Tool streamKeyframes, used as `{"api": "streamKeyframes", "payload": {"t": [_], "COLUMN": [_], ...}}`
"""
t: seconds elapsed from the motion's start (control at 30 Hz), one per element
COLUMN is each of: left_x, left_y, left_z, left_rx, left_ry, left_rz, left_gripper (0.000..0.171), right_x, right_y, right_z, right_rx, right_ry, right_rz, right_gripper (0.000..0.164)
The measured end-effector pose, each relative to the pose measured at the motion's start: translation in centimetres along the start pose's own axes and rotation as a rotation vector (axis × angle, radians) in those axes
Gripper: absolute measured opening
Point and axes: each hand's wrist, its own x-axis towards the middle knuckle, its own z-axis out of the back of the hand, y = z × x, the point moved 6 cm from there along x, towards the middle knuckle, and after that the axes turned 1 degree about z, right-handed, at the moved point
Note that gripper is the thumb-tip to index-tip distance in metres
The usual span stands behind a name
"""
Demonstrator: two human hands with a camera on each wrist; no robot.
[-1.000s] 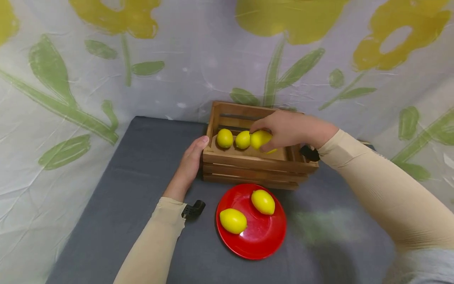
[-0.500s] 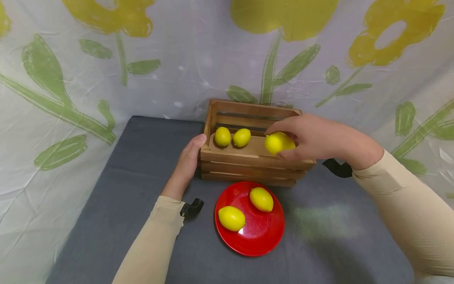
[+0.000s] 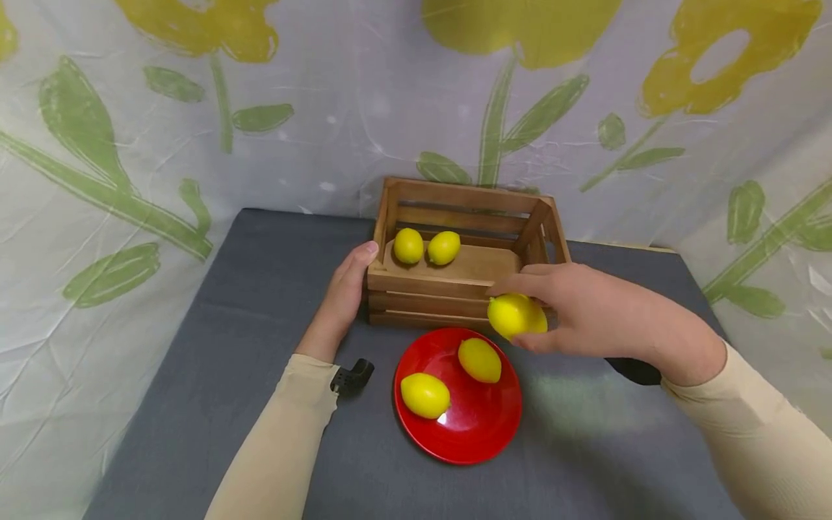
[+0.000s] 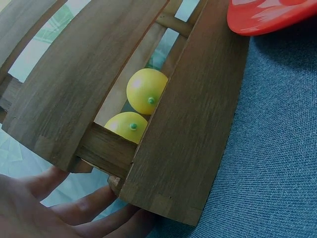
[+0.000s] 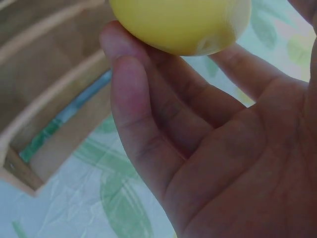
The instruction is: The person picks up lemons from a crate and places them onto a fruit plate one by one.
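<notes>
In the head view my right hand point(image 3: 585, 310) pinches a yellow lemon point(image 3: 512, 315) between thumb and fingers, in front of the crate's right part and close over the plate's back right. The right wrist view has that lemon point(image 5: 183, 22) at the fingertips. My left hand point(image 3: 339, 300) rests against the left end of a wooden slatted crate point(image 3: 448, 284); in the left wrist view its fingers point(image 4: 86, 206) touch the end slats. Inside the crate sit two lemons, a left one point(image 3: 408, 246) and a right one point(image 3: 444, 248). A red plate point(image 3: 464, 437) bears a front lemon point(image 3: 425, 396) and a back lemon point(image 3: 479, 360).
A dark grey cloth-covered table point(image 3: 253, 318) lies under everything. Behind it hangs a pale curtain point(image 3: 338, 108) printed with yellow flowers and green leaves. The plate stands just in front of the crate's front wall.
My right hand has lifted a lemon from the crate and carried it right, then forward over the front wall towards me. The left hand stays at the crate's left end.
</notes>
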Motion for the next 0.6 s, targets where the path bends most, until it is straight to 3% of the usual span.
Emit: {"api": "streamKeyframes", "payload": {"t": [0.33, 0.6], "left_x": [0.1, 0.1], "left_y": [0.2, 0.0], "left_z": [0.3, 0.1], "left_rx": [0.018, 0.027], "left_ry": [-0.012, 0.000], "left_rz": [-0.001, -0.009], "left_gripper": [0.070, 0.071], "right_x": [1.1, 2.9], "right_y": [1.2, 2.3], "right_z": [-4.5, -7.1], "right_rx": [0.049, 0.101], "right_ry": [0.074, 0.063], "right_rz": [-0.004, 0.075], "right_gripper": [0.054, 0.048]}}
